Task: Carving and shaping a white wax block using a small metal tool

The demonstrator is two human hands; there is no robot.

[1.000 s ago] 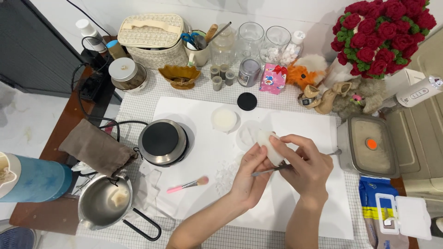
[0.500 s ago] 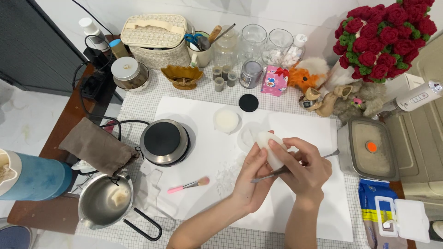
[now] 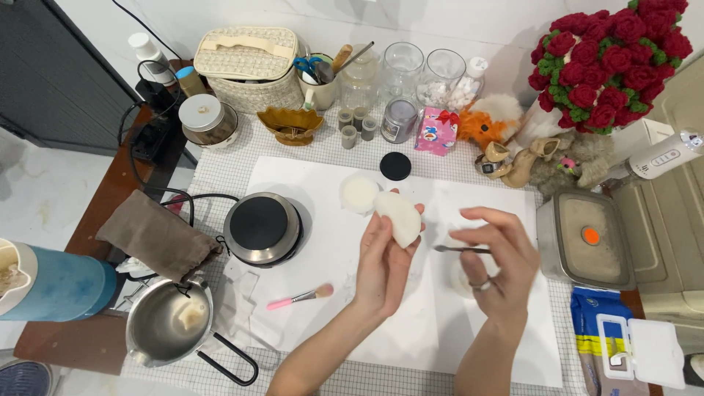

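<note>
My left hand (image 3: pixel 383 268) holds a white, rounded, shell-like wax piece (image 3: pixel 400 215) up over a large white sheet (image 3: pixel 323 242). My right hand (image 3: pixel 499 264) pinches a thin dark metal tool (image 3: pixel 458 249), its tip pointing left toward the white piece without touching it. A ring sits on one right finger. A small round dish of white wax (image 3: pixel 360 192) lies just behind the left hand, next to a black round lid (image 3: pixel 395 166).
A small round hot plate (image 3: pixel 262 227) and a metal pot with a wax lump (image 3: pixel 170 331) stand at left. A pink brush (image 3: pixel 301 297) lies on the sheet. A lidded metal box (image 3: pixel 585 238) is at right; jars, a woven case (image 3: pixel 249 66) and red roses (image 3: pixel 609 59) line the back.
My hands have come apart: the right hand with the tool has drawn away to the right of the white piece, and the left hand has turned the piece upward.
</note>
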